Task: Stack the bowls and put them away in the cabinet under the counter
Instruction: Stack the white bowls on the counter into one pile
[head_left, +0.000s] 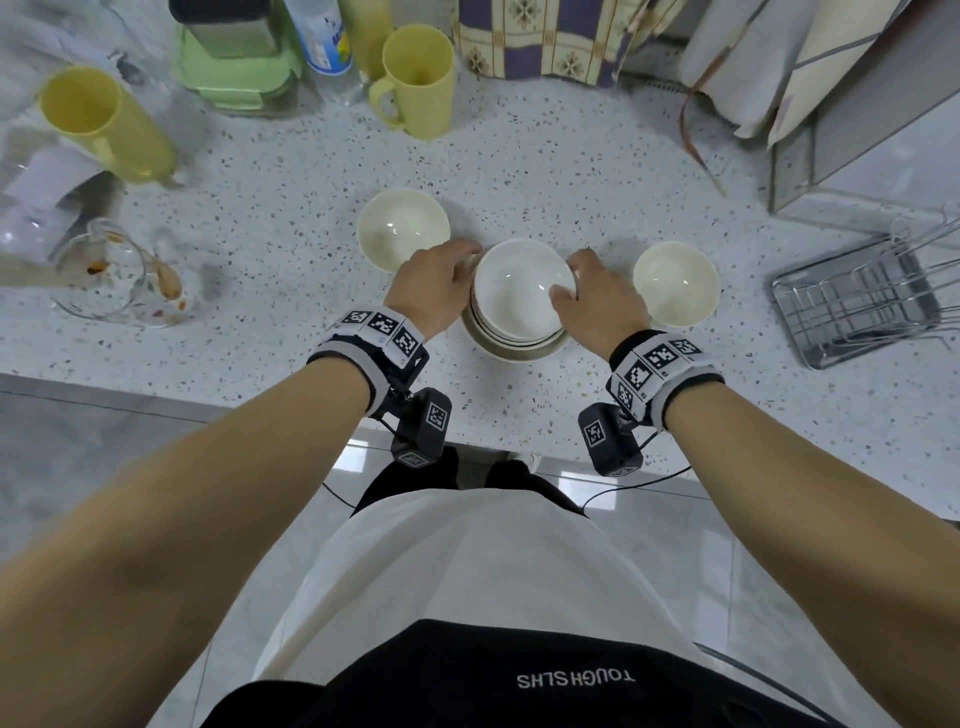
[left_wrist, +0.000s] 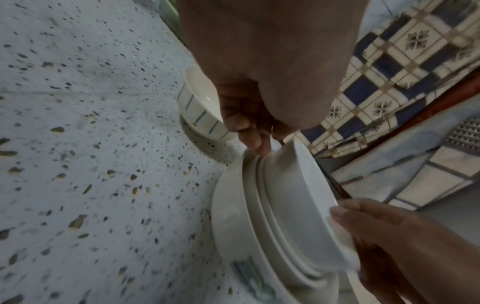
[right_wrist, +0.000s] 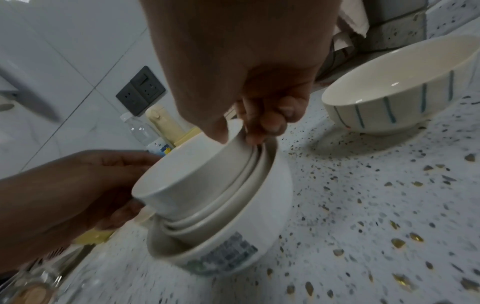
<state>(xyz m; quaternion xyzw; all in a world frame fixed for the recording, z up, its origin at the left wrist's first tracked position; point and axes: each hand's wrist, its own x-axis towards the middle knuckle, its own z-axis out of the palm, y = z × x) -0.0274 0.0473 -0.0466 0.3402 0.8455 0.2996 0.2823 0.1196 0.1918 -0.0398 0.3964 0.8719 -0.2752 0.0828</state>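
A stack of several white bowls (head_left: 511, 340) stands mid-counter near the front edge. Both hands hold its top bowl (head_left: 522, 286) by the rim: my left hand (head_left: 441, 275) on the left side, my right hand (head_left: 589, 293) on the right, thumb over the rim. In the wrist views the top bowl (right_wrist: 187, 181) sits tilted and partly raised out of the nested bowls (right_wrist: 259, 226), with its foot showing. The left hand's fingers (left_wrist: 249, 131) curl on the rim of that bowl (left_wrist: 298, 195). One loose striped bowl (head_left: 402, 228) stands left of the stack, another (head_left: 675, 283) to its right.
The speckled counter (head_left: 291, 218) carries two yellow mugs (head_left: 415, 78) (head_left: 104, 124), a glass jug (head_left: 114, 275), a green container (head_left: 234, 78) and a bottle at the back. A wire rack (head_left: 857, 301) lies at the right. The counter's front edge runs just below my wrists.
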